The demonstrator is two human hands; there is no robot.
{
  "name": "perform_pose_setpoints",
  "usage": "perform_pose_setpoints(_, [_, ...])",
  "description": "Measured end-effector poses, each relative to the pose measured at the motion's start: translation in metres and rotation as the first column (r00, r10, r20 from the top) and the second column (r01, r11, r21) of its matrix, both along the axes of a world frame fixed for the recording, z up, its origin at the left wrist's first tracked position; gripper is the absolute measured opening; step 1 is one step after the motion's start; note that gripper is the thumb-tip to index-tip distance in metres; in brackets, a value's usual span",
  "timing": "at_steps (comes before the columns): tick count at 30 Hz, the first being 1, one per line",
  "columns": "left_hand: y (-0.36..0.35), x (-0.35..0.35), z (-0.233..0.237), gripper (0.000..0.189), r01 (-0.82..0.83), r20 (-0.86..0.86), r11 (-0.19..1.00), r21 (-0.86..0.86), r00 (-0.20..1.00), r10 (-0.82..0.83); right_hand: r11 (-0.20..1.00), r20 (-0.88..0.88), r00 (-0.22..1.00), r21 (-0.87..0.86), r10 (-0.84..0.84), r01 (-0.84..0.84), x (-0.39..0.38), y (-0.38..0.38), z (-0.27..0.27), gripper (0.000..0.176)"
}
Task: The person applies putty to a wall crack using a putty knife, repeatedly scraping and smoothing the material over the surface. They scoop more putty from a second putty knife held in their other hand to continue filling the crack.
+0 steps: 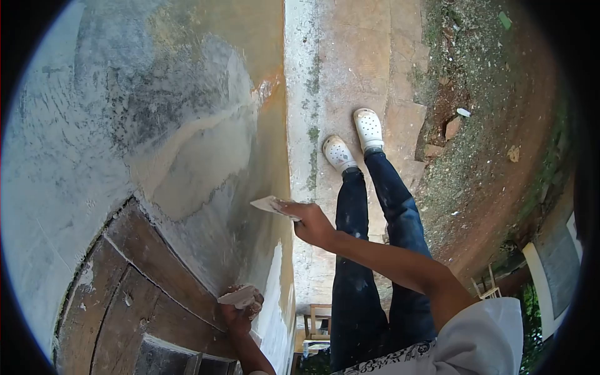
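My right hand is closed on a putty knife; its flat, pale, putty-coated blade points at the wall. The wall carries smoothed beige and grey patches. My left hand is lower in the view, beside a dark wooden door or shutter. Its fingers are wrapped round a flat piece smeared with pale putty; the kind of tool under the putty cannot be made out. Putty also coats the left fingers.
My feet, in white clogs, stand on a paved ledge along the wall. Beyond its edge lies gravelly soil with a broken brick. A wooden chair and a wooden frame stand farther back.
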State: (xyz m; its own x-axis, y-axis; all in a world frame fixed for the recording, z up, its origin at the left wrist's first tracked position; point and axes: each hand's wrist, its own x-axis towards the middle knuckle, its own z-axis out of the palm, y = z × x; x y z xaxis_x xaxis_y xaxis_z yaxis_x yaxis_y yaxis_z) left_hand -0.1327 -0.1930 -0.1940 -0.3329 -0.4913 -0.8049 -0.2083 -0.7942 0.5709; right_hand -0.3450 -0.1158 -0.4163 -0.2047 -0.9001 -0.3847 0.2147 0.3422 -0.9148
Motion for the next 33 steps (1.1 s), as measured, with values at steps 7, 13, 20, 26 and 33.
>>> perform_pose_setpoints(7, [0.004, 0.006, 0.001, 0.052, -0.015, 0.005, 0.999, -0.034, 1.0, 0.015, 0.892, -0.237, 0.871, 0.033, -0.431, 0.45, -0.168, -0.186, 0.006, 0.057])
perform_pose_setpoints(13, [0.004, 0.019, 0.001, 0.053, 0.019, -0.006, 1.0, 0.012, 1.0, -0.019, 0.931, -0.19, 0.921, -0.209, -0.339, 0.299, -0.004, -0.102, 0.036, 0.07])
perform_pose_setpoints(20, [0.007, 0.023, -0.002, 0.057, -0.018, -0.093, 0.998, 0.057, 0.995, 0.024, 0.988, 0.027, 0.988, 0.029, -0.149, 0.149, 0.004, -0.016, 0.028, 0.066])
perform_pose_setpoints(26, [0.01, 0.015, -0.003, 0.056, -0.089, -0.079, 0.996, 0.031, 0.993, 0.091, 0.867, -0.209, 0.842, -0.12, -0.498, 0.483, -0.159, -0.191, -0.004, 0.056])
perform_pose_setpoints(33, [0.006, 0.01, -0.007, 0.053, -0.043, -0.026, 0.999, 0.016, 0.999, 0.043, 0.954, -0.228, 0.943, -0.233, -0.242, 0.188, -0.006, -0.083, 0.025, 0.07])
